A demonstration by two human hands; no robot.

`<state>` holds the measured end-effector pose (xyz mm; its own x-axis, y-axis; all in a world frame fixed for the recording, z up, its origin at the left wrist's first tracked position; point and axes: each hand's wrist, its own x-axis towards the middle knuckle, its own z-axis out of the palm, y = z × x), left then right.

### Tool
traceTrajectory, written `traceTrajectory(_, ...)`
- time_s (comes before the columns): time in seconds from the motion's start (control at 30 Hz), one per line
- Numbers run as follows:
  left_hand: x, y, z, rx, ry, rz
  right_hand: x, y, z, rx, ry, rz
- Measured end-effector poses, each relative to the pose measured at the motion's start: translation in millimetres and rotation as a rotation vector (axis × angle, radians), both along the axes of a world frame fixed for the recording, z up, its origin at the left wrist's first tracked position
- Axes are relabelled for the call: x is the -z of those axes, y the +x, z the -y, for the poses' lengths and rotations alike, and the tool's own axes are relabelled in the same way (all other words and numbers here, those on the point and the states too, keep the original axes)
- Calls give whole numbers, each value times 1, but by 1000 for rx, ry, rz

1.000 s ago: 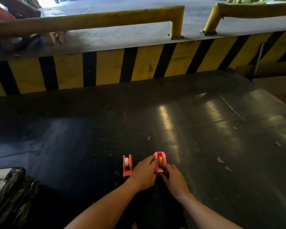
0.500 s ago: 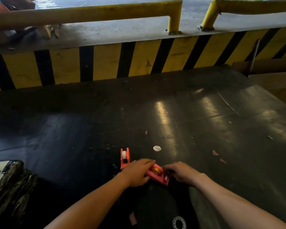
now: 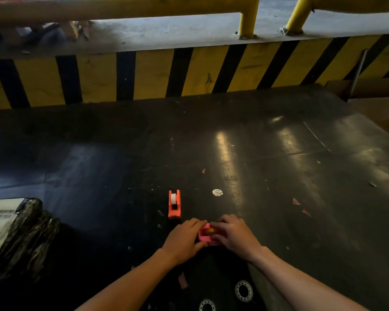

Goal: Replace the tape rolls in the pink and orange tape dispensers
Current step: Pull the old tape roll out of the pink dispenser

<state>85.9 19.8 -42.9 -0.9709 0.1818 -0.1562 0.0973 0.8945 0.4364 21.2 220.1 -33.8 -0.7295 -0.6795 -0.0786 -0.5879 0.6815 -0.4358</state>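
The pink tape dispenser (image 3: 205, 235) lies on the dark floor between my two hands, with a yellow-orange tape roll (image 3: 209, 231) showing inside it. My left hand (image 3: 184, 240) grips its left side. My right hand (image 3: 235, 235) covers its right side, fingers curled over the top edge. The orange tape dispenser (image 3: 174, 204) stands just beyond my left hand, apart from both hands, holding a white tape roll (image 3: 173, 198).
A round white sticker (image 3: 217, 192) lies on the floor past the dispensers. Two ring-shaped tape rolls (image 3: 244, 290) sit near my forearms at the bottom. A black wrapped parcel with a white label (image 3: 16, 232) is at left. A yellow-black striped curb (image 3: 189, 70) borders the far side.
The pink dispenser went from upright to lying on its side and moved nearer to me. My right hand came in over its right end. The view tilted down, showing rolls at the bottom.
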Motion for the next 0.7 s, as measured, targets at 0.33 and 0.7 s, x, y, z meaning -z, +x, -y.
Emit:
traceTrajectory(0.33, 1, 8, -4, -51, 25, -27, -2, 15, 10, 97, -146, -107)
traceTrajectory(0.7, -4, 24, -20, -319, 461, -253, -36, 30, 3, 548, -822, 806)
